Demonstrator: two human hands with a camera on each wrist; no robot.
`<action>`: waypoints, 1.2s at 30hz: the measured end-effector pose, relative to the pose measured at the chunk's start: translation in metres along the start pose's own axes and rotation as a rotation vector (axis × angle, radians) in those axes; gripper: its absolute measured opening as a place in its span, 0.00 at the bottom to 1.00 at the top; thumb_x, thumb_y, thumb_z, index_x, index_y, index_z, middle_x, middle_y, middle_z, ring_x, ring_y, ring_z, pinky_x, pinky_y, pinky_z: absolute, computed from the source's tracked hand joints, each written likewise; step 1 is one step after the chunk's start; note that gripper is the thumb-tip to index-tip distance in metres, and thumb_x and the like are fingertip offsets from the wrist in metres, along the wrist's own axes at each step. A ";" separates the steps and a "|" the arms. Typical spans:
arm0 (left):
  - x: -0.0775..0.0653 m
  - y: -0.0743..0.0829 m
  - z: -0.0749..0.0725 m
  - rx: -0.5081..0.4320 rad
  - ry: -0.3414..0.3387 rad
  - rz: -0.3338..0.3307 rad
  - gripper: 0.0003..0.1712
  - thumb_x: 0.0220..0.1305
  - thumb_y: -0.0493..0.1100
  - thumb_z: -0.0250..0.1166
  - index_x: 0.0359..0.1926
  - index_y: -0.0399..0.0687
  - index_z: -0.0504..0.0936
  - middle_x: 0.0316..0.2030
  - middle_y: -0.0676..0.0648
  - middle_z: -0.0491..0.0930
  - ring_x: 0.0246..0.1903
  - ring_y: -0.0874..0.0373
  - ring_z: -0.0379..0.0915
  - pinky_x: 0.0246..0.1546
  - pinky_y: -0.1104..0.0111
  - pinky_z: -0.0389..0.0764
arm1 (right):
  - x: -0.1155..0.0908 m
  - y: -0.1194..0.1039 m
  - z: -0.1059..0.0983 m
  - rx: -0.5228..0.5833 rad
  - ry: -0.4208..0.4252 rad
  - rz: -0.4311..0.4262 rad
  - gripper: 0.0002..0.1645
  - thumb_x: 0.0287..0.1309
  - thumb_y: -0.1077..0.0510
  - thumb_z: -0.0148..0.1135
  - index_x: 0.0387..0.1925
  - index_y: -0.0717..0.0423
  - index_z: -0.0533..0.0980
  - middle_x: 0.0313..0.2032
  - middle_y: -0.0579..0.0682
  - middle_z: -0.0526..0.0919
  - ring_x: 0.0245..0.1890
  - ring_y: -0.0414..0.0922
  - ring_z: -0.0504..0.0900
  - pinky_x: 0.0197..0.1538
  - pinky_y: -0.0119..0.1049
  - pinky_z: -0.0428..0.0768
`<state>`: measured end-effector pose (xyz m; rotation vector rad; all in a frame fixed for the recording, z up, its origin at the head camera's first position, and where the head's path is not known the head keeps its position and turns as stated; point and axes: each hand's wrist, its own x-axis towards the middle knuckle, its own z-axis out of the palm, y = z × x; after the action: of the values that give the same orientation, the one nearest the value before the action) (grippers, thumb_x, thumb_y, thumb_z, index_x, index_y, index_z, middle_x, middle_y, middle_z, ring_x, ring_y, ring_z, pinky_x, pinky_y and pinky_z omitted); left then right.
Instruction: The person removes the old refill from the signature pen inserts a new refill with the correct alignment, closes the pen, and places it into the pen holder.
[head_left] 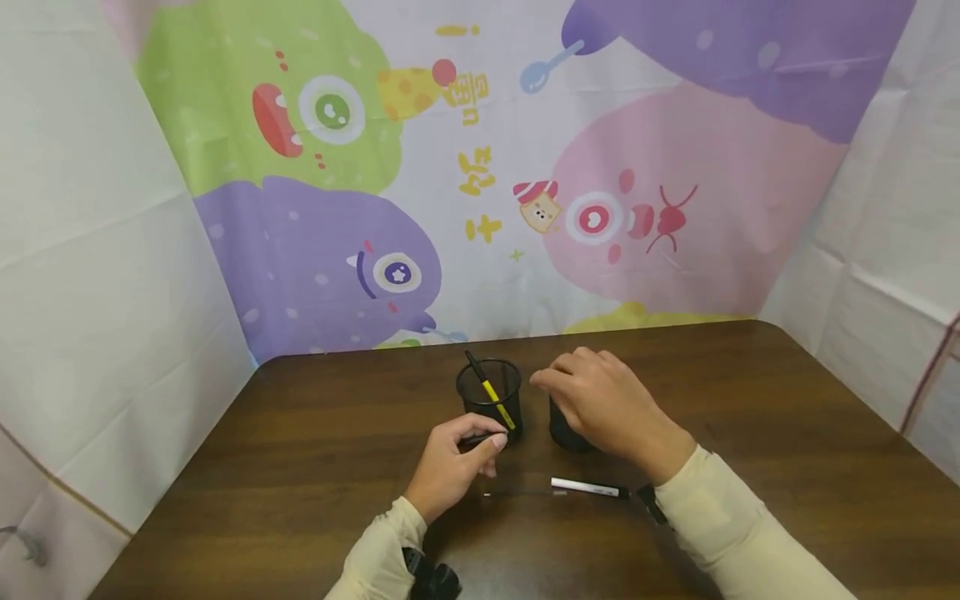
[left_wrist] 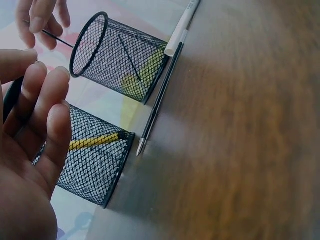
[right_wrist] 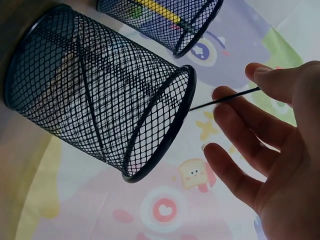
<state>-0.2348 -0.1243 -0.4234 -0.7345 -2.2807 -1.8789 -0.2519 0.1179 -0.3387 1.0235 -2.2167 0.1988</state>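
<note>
Two black mesh pen cups stand side by side on the table. My right hand (head_left: pixel 600 400) is above the right cup (right_wrist: pixel 100 95), pinching a thin black stick (right_wrist: pixel 225 99) between thumb and finger; the stick's lower end reaches the cup's mouth. Another thin dark stick leans inside that cup. In front of the left cup (head_left: pixel 491 408), which holds a yellow pen with a black end (head_left: pixel 491 390), my left hand (head_left: pixel 453 462) grips a black pen-like thing (head_left: pixel 474 439), mostly hidden by the fingers.
A white marker (head_left: pixel 585 487) with a black cap lies on the brown table (head_left: pixel 337 475) before the cups. Beside it lies a thin pen refill (left_wrist: pixel 160 95) with a metal tip. A cartoon-printed cloth (head_left: pixel 480 283) hangs behind the table.
</note>
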 end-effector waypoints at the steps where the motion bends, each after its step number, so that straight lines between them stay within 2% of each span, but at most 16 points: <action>1: 0.000 0.000 0.000 -0.001 0.000 -0.001 0.12 0.68 0.43 0.68 0.44 0.36 0.84 0.32 0.30 0.81 0.22 0.55 0.79 0.28 0.62 0.85 | 0.000 0.000 0.000 -0.004 0.002 -0.001 0.10 0.61 0.60 0.68 0.45 0.49 0.86 0.36 0.48 0.85 0.38 0.50 0.81 0.43 0.46 0.81; 9: 0.000 -0.003 0.001 -0.006 0.004 0.007 0.14 0.68 0.41 0.68 0.44 0.33 0.83 0.32 0.30 0.81 0.21 0.55 0.80 0.28 0.62 0.85 | -0.006 0.001 0.003 -0.038 0.017 -0.037 0.13 0.61 0.60 0.67 0.46 0.45 0.87 0.33 0.49 0.80 0.34 0.50 0.76 0.37 0.44 0.78; 16: -0.002 -0.001 0.000 -0.002 0.008 0.000 0.13 0.68 0.41 0.68 0.44 0.33 0.83 0.31 0.30 0.80 0.21 0.55 0.79 0.28 0.62 0.85 | -0.014 0.001 0.008 -0.071 0.021 -0.041 0.12 0.61 0.60 0.68 0.45 0.45 0.87 0.34 0.50 0.78 0.34 0.50 0.74 0.38 0.46 0.77; 24: 0.001 0.001 0.002 0.002 0.005 -0.005 0.15 0.68 0.42 0.67 0.44 0.31 0.82 0.32 0.29 0.80 0.21 0.55 0.79 0.28 0.63 0.85 | -0.019 0.002 0.007 -0.097 0.052 -0.072 0.11 0.58 0.61 0.69 0.44 0.49 0.87 0.44 0.51 0.84 0.46 0.53 0.80 0.49 0.54 0.78; 28: 0.003 -0.001 0.002 0.005 -0.004 0.009 0.14 0.68 0.41 0.67 0.44 0.31 0.82 0.31 0.29 0.80 0.21 0.55 0.79 0.28 0.63 0.85 | -0.022 0.002 0.008 -0.105 0.078 -0.088 0.11 0.58 0.62 0.69 0.43 0.50 0.87 0.37 0.50 0.83 0.43 0.53 0.80 0.49 0.54 0.78; 31: 0.003 -0.002 0.001 -0.003 -0.003 0.018 0.12 0.68 0.40 0.67 0.44 0.32 0.83 0.31 0.29 0.80 0.21 0.55 0.79 0.28 0.63 0.85 | -0.023 0.002 0.008 -0.119 0.077 -0.092 0.11 0.58 0.61 0.68 0.43 0.49 0.87 0.32 0.49 0.79 0.38 0.53 0.79 0.46 0.52 0.78; 36: 0.001 -0.001 0.001 -0.001 0.007 0.017 0.11 0.68 0.40 0.68 0.43 0.34 0.83 0.31 0.29 0.80 0.21 0.56 0.79 0.28 0.63 0.85 | -0.024 -0.001 0.009 -0.137 0.065 -0.112 0.10 0.58 0.59 0.67 0.42 0.48 0.87 0.29 0.49 0.77 0.33 0.51 0.77 0.39 0.48 0.78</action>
<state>-0.2361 -0.1229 -0.4242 -0.7439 -2.2622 -1.8730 -0.2449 0.1288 -0.3611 1.0470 -2.0774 0.0291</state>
